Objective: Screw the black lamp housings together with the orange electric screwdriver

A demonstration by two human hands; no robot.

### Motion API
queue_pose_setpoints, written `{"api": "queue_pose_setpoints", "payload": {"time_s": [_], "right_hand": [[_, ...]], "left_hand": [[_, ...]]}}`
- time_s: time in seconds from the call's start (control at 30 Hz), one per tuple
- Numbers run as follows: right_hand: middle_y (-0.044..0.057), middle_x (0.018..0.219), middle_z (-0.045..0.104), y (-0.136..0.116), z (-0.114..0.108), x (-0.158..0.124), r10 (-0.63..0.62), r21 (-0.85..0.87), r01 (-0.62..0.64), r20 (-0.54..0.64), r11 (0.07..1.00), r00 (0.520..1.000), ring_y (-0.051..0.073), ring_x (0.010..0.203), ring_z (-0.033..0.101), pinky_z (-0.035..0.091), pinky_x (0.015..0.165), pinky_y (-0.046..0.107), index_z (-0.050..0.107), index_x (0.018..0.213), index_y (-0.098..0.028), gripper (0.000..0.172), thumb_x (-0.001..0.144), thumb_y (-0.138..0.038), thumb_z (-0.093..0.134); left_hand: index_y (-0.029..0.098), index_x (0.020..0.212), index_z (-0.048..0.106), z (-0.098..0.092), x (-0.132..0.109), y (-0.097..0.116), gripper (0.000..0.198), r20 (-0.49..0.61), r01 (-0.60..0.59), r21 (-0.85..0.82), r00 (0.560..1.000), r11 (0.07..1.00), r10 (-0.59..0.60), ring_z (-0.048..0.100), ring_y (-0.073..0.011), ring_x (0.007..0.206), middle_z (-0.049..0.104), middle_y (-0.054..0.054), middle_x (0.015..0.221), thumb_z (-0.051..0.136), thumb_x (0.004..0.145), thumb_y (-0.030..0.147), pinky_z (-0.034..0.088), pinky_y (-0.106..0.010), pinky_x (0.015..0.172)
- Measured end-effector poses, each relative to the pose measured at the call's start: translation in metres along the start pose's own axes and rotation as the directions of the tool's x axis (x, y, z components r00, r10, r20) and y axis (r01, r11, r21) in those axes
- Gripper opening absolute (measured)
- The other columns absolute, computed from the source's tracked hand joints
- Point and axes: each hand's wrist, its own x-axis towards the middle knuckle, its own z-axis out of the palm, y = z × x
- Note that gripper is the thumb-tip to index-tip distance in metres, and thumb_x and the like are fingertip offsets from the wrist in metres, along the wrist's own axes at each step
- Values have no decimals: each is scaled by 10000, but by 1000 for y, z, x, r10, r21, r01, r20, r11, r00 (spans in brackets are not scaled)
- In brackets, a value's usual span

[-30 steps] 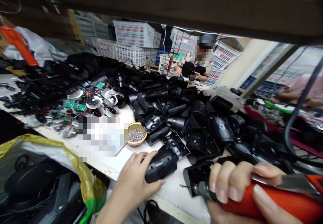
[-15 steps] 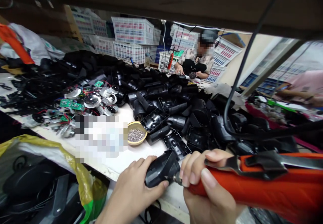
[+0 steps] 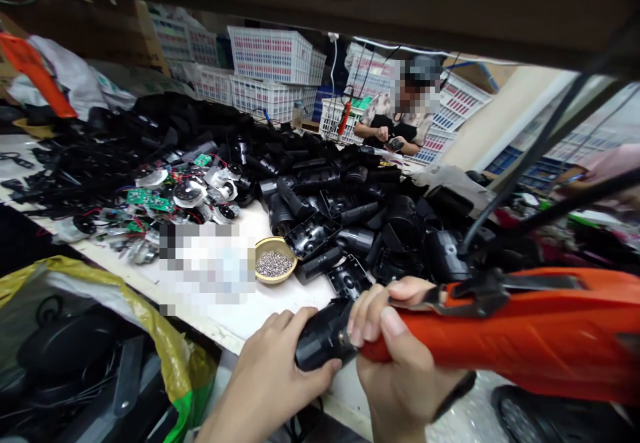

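At the table's front edge my left hand (image 3: 285,356) grips a black plastic housing (image 3: 323,338), thumb below and fingers over its left end. Wrapped round the front of an orange electric screwdriver (image 3: 505,330) is my right hand (image 3: 395,343). The screwdriver lies nearly level, and its tip meets the right side of the housing; the exact contact point is hidden by my right fingers. Behind my hands a yellow bowl (image 3: 275,260) holds small metal screws. An opened black shell (image 3: 349,278) lies just beyond the housing.
Black plastic parts (image 3: 320,176) heap across the table (image 3: 210,316). Circuit boards with wires (image 3: 150,200) lie left. A yellow-rimmed sack (image 3: 170,356) of black parts stands front left. A dark cable (image 3: 530,136) hangs at right. Two people work beyond, near white crates (image 3: 270,56).
The screwdriver has swung slightly and sits closer to the housing, its bit now mostly hidden. The view has shifted a little. The person opposite has brought both hands together at a dark part.
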Motion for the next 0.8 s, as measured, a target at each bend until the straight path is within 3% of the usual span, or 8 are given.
{"api": "queue_pose_setpoints", "payload": {"time_s": [0.2, 0.33, 0.4, 0.47, 0.53, 0.63, 0.7, 0.8], "right_hand": [[-73, 627, 523, 10, 0, 3, 38, -48, -36, 41, 998, 998, 110, 475, 537, 454, 484, 246, 601, 1005, -214, 124, 905, -159, 651], [-77, 553, 523, 1, 2, 12, 42, 51, -41, -15, 998, 999, 94, 430, 493, 438, 453, 216, 620, 938, -210, 103, 849, -170, 654], [-75, 534, 528, -4, 1, 17, 31, 77, -30, -12, 997, 999, 92, 411, 483, 446, 440, 212, 631, 919, -207, 95, 832, -180, 657], [-70, 529, 535, -7, -2, 20, 30, 79, -29, -11, 996, 999, 93, 408, 485, 456, 437, 211, 638, 918, -204, 99, 825, -173, 652], [-69, 524, 535, -7, -3, 21, 33, 76, -31, -28, 997, 999, 92, 405, 488, 460, 435, 206, 640, 919, -199, 110, 816, -164, 652], [-70, 519, 536, -7, -4, 22, 32, 79, -29, -41, 996, 999, 91, 396, 484, 458, 423, 202, 638, 915, -194, 119, 801, -175, 667], [-71, 515, 534, -8, -4, 21, 45, 92, -41, -35, 995, 998, 89, 392, 473, 459, 417, 201, 636, 906, -198, 112, 800, -191, 671], [-72, 505, 531, -11, -3, 20, 59, 112, -54, -38, 992, 998, 88, 386, 461, 456, 412, 199, 630, 891, -200, 100, 799, -189, 667]], "left_hand": [[334, 1193, 619, 3, -1, -4, 394, 11, 17, -93, 1000, 996, -16, 664, -337, 1025, 708, -35, 1045, 695, 815, 420, 501, -457, 865], [338, 1334, 559, 8, 0, -15, 547, -48, -72, -17, 996, 997, 71, 651, -358, 1109, 699, -59, 1181, 749, 828, 423, 520, -530, 928], [371, 1474, 439, 11, 1, -20, 719, -139, -250, 38, 958, 968, 253, 605, -339, 1235, 631, -65, 1368, 784, 843, 361, 512, -523, 1002], [400, 1524, 374, 13, 3, -25, 759, -205, -435, 97, 871, 895, 446, 569, -292, 1293, 583, -47, 1445, 776, 888, 298, 501, -470, 1043], [376, 1463, 465, 14, 6, -27, 579, -261, -553, 127, 782, 823, 566, 582, -244, 1246, 621, -31, 1380, 720, 951, 285, 499, -408, 1026], [298, 1264, 625, 14, 11, -26, 260, -360, -628, 118, 695, 769, 623, 605, -202, 1131, 681, -26, 1218, 646, 1006, 272, 495, -345, 959], [276, 1164, 665, 15, 12, -25, 168, -390, -641, 98, 679, 762, 622, 605, -190, 1090, 697, -16, 1145, 645, 1004, 227, 487, -327, 941], [269, 1078, 671, 16, 11, -22, 130, -386, -620, 57, 709, 783, 590, 597, -186, 1074, 705, 2, 1089, 662, 985, 178, 475, -326, 937]]}}
